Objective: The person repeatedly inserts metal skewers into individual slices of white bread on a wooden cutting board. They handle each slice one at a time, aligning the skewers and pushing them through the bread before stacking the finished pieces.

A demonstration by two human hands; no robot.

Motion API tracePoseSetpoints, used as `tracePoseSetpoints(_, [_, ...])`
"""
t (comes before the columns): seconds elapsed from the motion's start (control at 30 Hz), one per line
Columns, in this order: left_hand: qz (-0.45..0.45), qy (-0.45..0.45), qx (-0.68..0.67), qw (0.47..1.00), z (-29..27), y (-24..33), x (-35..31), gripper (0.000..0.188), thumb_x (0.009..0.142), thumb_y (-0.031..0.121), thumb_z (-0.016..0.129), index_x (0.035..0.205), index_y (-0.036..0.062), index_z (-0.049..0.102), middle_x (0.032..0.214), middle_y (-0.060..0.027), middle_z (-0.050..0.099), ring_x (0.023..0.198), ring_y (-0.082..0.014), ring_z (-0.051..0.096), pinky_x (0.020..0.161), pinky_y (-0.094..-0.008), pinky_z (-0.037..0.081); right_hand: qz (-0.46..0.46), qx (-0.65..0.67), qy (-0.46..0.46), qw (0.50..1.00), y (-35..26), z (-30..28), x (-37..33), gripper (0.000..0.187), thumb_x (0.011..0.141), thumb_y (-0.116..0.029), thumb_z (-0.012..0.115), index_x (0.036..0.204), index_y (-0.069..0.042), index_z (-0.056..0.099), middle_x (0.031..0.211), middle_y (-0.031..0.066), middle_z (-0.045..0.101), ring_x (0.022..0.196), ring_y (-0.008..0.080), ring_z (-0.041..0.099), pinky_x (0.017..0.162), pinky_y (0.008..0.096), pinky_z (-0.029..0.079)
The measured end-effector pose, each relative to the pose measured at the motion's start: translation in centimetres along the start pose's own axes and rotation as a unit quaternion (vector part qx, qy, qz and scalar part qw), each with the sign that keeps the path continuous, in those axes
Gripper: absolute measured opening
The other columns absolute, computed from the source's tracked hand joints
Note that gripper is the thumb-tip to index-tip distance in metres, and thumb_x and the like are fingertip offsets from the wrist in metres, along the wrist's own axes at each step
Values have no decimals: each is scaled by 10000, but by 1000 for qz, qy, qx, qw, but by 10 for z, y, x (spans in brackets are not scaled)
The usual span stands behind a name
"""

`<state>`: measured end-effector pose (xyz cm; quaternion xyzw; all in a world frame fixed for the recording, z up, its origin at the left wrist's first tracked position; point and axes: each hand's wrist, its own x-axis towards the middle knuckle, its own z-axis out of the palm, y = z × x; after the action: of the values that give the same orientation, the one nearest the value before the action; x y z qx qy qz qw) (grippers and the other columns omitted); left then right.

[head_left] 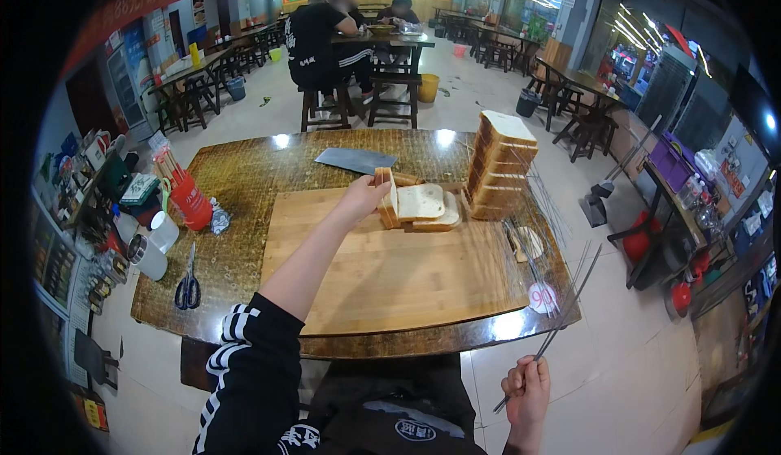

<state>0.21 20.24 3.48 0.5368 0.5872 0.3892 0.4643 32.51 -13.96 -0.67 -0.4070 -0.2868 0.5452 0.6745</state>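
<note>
My left hand (363, 198) reaches over the wooden cutting board (350, 292), its fingers closed on a slice of bread (386, 208) tipped up on its edge. Beside that slice, more bread slices (421, 202) lie flat, overlapping on the board. A tall stack of sliced bread (498, 166) stands at the board's far right corner. In front of the table's right edge, my right hand (527, 386) is closed around several thin metal skewers (567, 309), which slant up to the right. Behind the bread lies a cleaver (355, 160) with a wooden handle.
Scissors (188, 284) lie on the table (236, 211) left of the board. A red container of sticks (189, 199) and a white cup (163, 231) stand near the left edge. A round tag (543, 297) lies at the right. Beyond, people sit at another table (390, 39).
</note>
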Motion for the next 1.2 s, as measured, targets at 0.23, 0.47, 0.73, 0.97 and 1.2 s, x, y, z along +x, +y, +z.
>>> tracePoseSetpoints(0.23, [78,37,111,990,6,27,-15,434,913,320,647,1192,-12,624,1068,-132,692,968,-266,671,839,-381,543,23,-16,-39,999,4,9,-8,174,1043,-167,475,1001,-24,565,627,6,410,534,78,314,508,247,279])
tracePoseSetpoints(0.47, [142,124,286,940,18,41,-9,402,846,306,669,1117,9,691,1047,-205,707,989,-327,679,866,-395,532,41,-26,-56,997,14,23,-11,165,1038,-146,471,991,-17,563,630,15,417,536,81,317,511,248,287])
tracePoseSetpoints(0.73, [-3,103,-58,993,-64,-30,-56,533,919,136,587,1398,-28,422,1162,-161,642,964,-228,665,743,-325,565,113,-87,-79,987,10,17,-29,200,1052,-168,435,1045,-16,564,649,33,436,556,91,333,543,252,306])
tracePoseSetpoints(0.97, [-105,54,-193,974,-25,-76,-181,647,960,130,571,1491,-23,235,1284,-202,573,1090,-240,615,843,-339,525,294,5,-192,936,63,32,-65,243,1070,-200,393,1111,-17,548,699,18,442,613,106,383,572,233,314])
tracePoseSetpoints(1.2, [135,132,191,963,-11,-87,-217,567,958,143,615,1429,-51,365,1207,-131,615,1026,-226,625,887,-319,499,332,-106,-259,901,59,31,-63,272,1055,-220,471,1172,-1,584,714,-8,473,649,66,423,607,211,332])
